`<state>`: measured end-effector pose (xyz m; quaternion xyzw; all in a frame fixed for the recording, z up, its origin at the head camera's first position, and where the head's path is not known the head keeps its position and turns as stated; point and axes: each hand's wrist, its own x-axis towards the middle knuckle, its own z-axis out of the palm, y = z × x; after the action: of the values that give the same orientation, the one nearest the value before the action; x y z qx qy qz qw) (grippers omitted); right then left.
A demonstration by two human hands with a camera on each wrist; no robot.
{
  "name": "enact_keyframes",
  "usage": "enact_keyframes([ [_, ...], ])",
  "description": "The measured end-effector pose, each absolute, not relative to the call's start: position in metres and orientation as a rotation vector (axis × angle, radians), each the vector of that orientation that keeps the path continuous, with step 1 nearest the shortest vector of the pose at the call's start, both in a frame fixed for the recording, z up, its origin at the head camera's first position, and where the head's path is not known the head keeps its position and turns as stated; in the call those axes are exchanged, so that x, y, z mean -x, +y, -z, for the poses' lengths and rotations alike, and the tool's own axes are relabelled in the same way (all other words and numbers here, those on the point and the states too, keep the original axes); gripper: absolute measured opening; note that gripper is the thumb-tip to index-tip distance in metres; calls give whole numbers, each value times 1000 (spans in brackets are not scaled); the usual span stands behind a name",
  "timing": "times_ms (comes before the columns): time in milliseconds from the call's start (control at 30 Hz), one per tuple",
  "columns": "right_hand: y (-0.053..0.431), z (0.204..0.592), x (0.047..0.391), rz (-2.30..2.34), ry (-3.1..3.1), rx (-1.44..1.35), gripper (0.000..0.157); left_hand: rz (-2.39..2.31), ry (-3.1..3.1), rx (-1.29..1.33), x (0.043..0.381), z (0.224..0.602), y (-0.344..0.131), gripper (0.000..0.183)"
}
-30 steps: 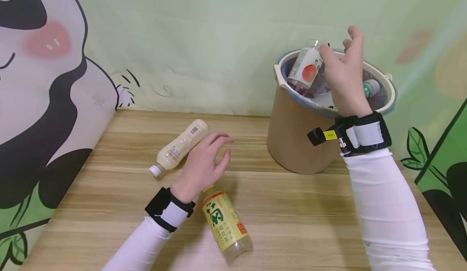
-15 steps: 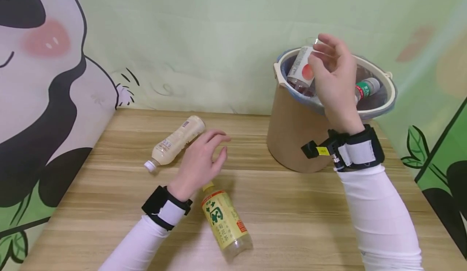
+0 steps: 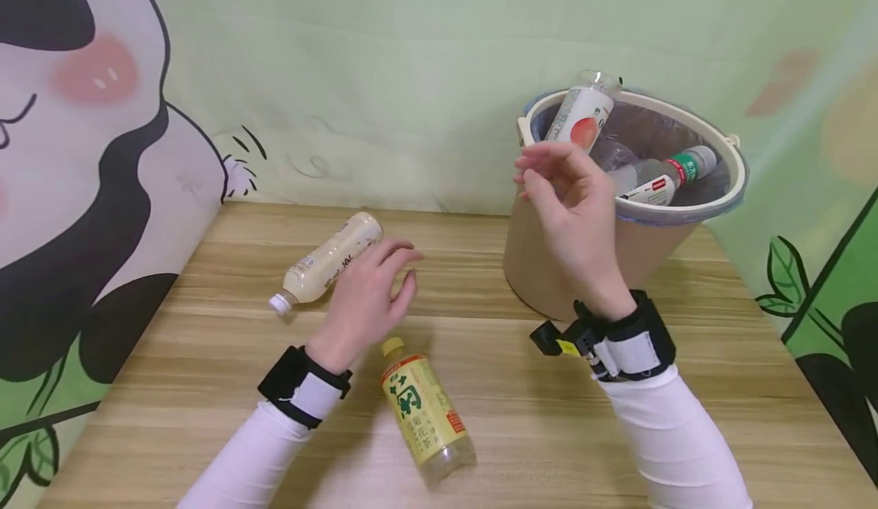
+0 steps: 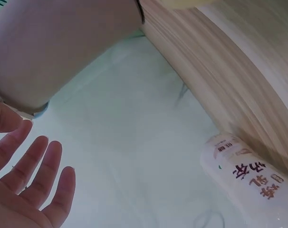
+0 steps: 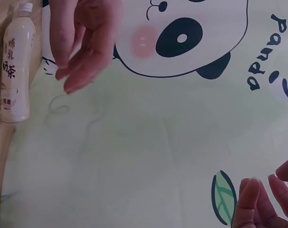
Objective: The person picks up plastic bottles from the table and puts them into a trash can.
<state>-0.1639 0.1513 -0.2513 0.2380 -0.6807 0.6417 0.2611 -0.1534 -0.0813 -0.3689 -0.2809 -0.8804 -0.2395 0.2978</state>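
Note:
My left hand (image 3: 366,292) hovers over the table with loosely bent fingers and holds nothing. Just beyond it lies a milk tea bottle (image 3: 322,261) with a white cap, partly covered by the hand in the head view; its lettered side shows in the right wrist view (image 5: 15,71). Nearer me, a yellow-labelled chrysanthemum tea bottle (image 3: 427,414) lies on its side, cap pointing away. My right hand (image 3: 576,212), empty and with relaxed fingers, is in front of the bin (image 3: 658,246) and overlaps its left rim. In the left wrist view, the left hand's fingers (image 4: 44,171) are spread.
Inside the bin's bag liner are a peach-label bottle (image 3: 583,116), leaning above the rim, and a bottle with a green-and-red band (image 3: 675,174). A panda-print cloth (image 3: 384,97) hangs behind the wooden table (image 3: 535,433).
My right hand has come down and left from over the bin, uncovering the bottles inside. The left hand has shifted slightly left, and the milk tea bottle has rolled a little away from me.

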Motion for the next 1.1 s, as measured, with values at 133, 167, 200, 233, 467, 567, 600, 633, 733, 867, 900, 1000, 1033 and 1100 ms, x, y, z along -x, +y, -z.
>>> enact_keyframes([
  [133,141,273,162,-1800,-1859,-658,19,581,-2338,738,154,370,-86,22],
  [167,139,279,162,-1819,-1867,-654,19,565,-2340,735,154,371,-88,22],
  [200,137,284,161,-1841,-1879,-650,19,551,-2345,732,155,371,-89,22],
  [233,134,290,161,-1866,-1894,-643,19,531,-2352,726,155,372,-91,22],
  [467,123,327,161,-2134,-1990,-526,23,423,-2402,691,158,380,-103,25],
  [567,119,340,162,-2269,-2005,-454,27,397,-2415,680,159,384,-109,26],
  [600,117,343,162,-2313,-2006,-431,28,386,-2419,677,159,385,-111,26],
  [633,116,347,163,-2352,-2009,-403,30,374,-2424,673,159,386,-113,26],
  [733,112,357,165,-2448,-2007,-320,32,330,-2434,661,160,391,-119,27],
  [867,106,368,167,-2535,-2002,-225,33,281,-2446,649,162,396,-128,28],
  [900,104,370,168,-2559,-1997,-207,34,270,-2452,641,163,397,-130,28],
  [1000,100,375,169,-2618,-1992,-161,34,238,-2484,600,164,401,-135,29],
  [1033,100,376,169,-2637,-1996,-146,34,229,-2498,580,165,402,-137,30],
  [1100,99,377,169,-2672,-2003,-125,36,213,-2527,544,165,404,-141,32],
])
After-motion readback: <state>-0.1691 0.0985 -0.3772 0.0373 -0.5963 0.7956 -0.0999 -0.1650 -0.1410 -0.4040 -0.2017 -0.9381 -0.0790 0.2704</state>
